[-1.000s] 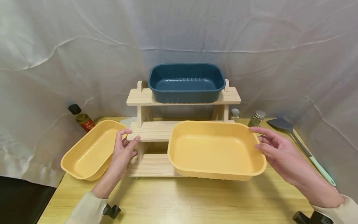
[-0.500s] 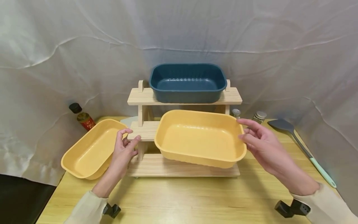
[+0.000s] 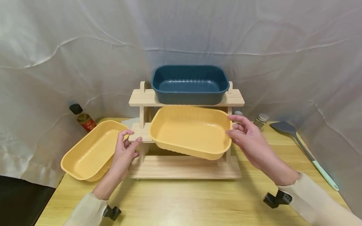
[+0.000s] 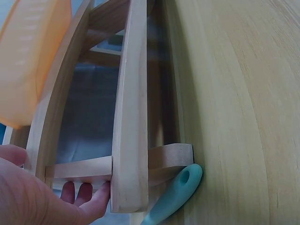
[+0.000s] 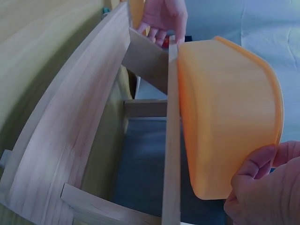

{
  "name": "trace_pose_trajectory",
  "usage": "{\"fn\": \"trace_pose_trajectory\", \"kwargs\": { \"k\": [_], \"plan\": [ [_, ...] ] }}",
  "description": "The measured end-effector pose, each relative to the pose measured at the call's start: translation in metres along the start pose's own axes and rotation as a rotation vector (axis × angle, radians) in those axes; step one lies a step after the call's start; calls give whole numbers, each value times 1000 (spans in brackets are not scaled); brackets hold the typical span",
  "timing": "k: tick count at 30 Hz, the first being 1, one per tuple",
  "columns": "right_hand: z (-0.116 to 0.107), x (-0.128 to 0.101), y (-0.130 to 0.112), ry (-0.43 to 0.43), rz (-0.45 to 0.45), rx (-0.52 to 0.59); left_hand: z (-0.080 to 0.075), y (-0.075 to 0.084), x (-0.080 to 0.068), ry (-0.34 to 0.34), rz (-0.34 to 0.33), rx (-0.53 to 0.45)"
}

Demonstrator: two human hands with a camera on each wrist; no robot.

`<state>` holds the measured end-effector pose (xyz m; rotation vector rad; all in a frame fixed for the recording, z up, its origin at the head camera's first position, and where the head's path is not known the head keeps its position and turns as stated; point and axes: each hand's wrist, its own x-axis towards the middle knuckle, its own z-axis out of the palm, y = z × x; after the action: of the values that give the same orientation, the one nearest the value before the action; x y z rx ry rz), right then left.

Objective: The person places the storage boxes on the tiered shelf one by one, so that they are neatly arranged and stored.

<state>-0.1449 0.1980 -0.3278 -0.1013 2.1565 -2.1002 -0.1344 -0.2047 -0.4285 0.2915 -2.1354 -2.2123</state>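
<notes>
Centrally in the head view, the right hand (image 3: 249,141) grips the right rim of a yellow tub (image 3: 190,131), thumb over the edge, holding it tilted over the middle shelf of the wooden rack (image 3: 185,168). Left of it, the left hand (image 3: 124,152) pinches the middle shelf's left end, fingers curled round the board. A second yellow tub (image 3: 90,152) leans at lower left; a blue tub (image 3: 189,82) sits on the top shelf.

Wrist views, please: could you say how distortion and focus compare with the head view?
Both wrist views bend the wooden rack into curves; the left hand is soft up close. The head view is sharp and evenly lit, with soft shadows under the yellow tub.
</notes>
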Motion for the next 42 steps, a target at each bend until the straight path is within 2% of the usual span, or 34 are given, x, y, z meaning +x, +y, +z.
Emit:
{"fn": "trace_pose_trajectory", "kwargs": {
  "k": [11, 23, 29, 33, 42],
  "plan": [
    [10, 21, 5, 2, -8, -15, -3, 0, 1, -24, 2, -1],
    [10, 28, 11, -10, 16, 41, -1, -2, 1, -20, 8, 7],
    [11, 19, 11, -14, -6, 27, -3, -2, 0, -14, 11, 0],
    [16, 4, 11, -9, -13, 70, -3, -2, -1, -20, 16, 1],
    [24, -9, 12, -32, 33, 119, -2, -1, 0, -20, 14, 6]
  ]
}}
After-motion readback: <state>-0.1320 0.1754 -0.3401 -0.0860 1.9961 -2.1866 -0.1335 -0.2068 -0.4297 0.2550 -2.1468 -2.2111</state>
